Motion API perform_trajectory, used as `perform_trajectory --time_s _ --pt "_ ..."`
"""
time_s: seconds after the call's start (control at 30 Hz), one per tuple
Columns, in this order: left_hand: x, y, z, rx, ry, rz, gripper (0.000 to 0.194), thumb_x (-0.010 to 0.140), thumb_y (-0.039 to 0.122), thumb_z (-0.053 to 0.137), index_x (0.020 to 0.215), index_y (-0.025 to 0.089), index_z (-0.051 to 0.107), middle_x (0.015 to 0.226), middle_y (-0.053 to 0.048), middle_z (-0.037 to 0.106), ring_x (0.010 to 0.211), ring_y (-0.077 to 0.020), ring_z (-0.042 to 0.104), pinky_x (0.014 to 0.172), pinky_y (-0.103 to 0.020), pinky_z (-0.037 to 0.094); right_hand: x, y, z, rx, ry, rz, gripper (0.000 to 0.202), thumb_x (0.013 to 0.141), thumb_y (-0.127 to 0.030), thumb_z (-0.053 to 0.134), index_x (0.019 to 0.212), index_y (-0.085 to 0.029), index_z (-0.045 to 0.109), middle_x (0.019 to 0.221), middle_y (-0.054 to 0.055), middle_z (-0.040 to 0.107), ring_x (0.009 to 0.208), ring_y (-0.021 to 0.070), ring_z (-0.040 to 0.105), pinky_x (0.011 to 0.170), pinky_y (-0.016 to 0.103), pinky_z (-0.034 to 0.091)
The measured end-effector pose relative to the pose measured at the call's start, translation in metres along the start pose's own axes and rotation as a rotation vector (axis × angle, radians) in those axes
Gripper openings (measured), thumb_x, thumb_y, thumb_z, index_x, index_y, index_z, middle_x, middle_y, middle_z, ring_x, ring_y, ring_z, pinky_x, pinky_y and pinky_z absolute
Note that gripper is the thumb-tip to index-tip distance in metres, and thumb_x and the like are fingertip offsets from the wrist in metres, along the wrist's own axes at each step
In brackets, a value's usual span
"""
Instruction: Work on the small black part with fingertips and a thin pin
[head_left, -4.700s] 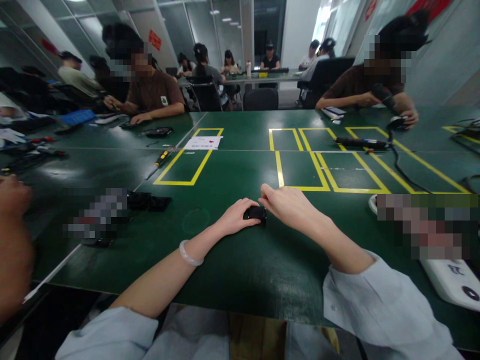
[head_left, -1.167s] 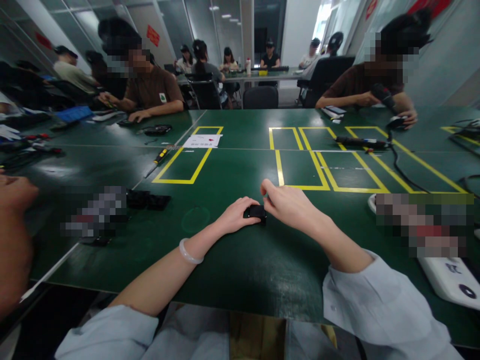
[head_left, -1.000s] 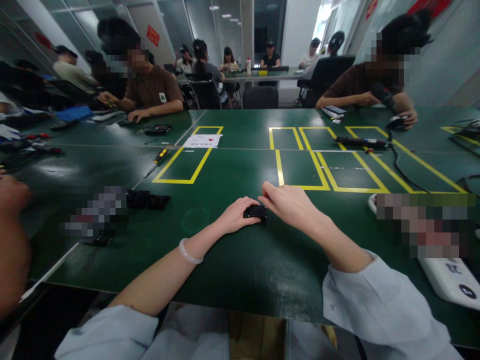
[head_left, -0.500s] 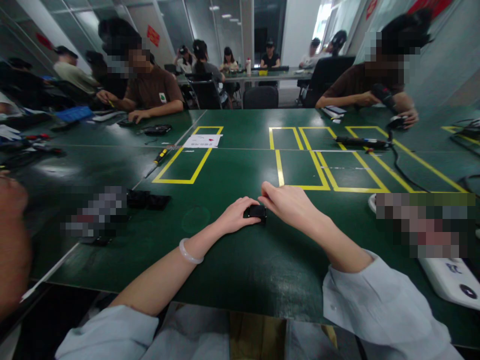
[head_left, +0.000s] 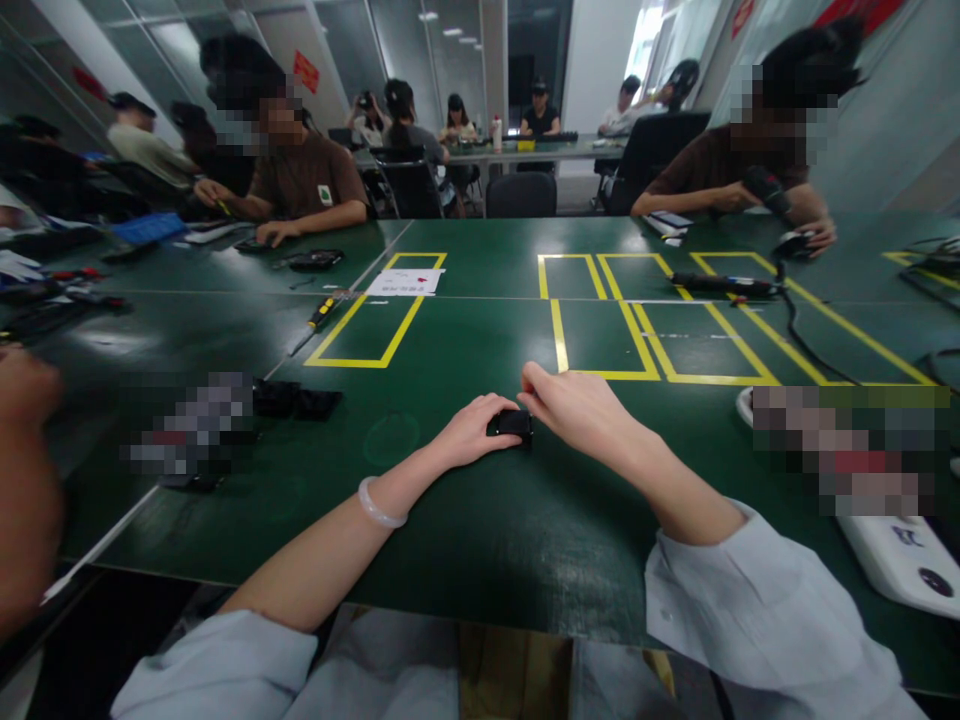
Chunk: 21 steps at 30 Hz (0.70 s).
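A small black box-like object (head_left: 516,427) rests on the green table (head_left: 465,540) in front of me. My left hand (head_left: 478,432) is wrapped round its left side, thumb along the near edge and fingers over the far edge. At its right end is my right hand (head_left: 574,405), with the fingers curled together close to the object's far right corner. Whatever the right fingertips pinch, if anything, is too small or hidden to make out.
Yellow tape (head_left: 386,362) marks rectangles on the table, with a paper sheet (head_left: 407,282) and a screwdriver (head_left: 322,315) near the left one. Black items (head_left: 296,398) lie left, a white phone (head_left: 904,560) right. A person's hand (head_left: 26,395) is at the left edge.
Both of my hands and the black object look almost unmoved. The neighbouring person's hand at the left edge has shifted slightly.
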<state>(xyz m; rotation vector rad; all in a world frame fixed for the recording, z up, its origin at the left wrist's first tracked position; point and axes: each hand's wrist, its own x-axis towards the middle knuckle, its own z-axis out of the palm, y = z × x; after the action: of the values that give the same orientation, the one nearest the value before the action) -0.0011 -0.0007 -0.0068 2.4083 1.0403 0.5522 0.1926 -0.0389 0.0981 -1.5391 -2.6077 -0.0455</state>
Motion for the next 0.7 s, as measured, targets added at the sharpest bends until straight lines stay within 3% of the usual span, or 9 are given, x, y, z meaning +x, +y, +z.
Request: perform_trajectory --time_s 0.2,0.43,0.7 --pt "0.0002 0.0018 -0.0006 0.000 -0.012 -0.020 0.037 0.080 0.046 0.063 0.108 0.023 0.057 0.105 -0.005 0.058 0.099 -0.0238 0.054 0.088 -0.037 0.042 -0.0005 -0.0016 -0.0027 0.035 -0.026 0.006 0.020 0.092 -0.026 0.034 0.108 -0.019 0.044 0.080 0.005 0.069 0.069 0.0188 0.064 0.053 0.026 0.023" --pt "0.0002 0.0020 -0.0010 0.006 -0.016 -0.026 0.039 0.081 0.047 0.062 0.110 0.023 0.055 0.103 -0.005 0.058 0.098 -0.0245 0.054 0.087 -0.037 0.043 0.0016 -0.0017 -0.0003 -0.001 -0.014 0.025 0.023 0.095 -0.035 0.033 0.105 -0.019 0.046 0.079 0.005 0.069 0.070 0.0200 0.065 0.053 0.026 0.024" --pt "-0.0001 -0.0012 0.0001 -0.004 -0.003 -0.004 0.037 0.081 0.047 0.062 0.109 0.023 0.056 0.104 -0.004 0.058 0.097 -0.0231 0.054 0.086 -0.035 0.042 -0.0004 -0.0019 -0.0024 0.042 -0.009 0.002 0.020 0.092 -0.026 0.036 0.109 -0.019 0.044 0.081 0.005 0.069 0.068 0.0184 0.063 0.054 0.026 0.024"
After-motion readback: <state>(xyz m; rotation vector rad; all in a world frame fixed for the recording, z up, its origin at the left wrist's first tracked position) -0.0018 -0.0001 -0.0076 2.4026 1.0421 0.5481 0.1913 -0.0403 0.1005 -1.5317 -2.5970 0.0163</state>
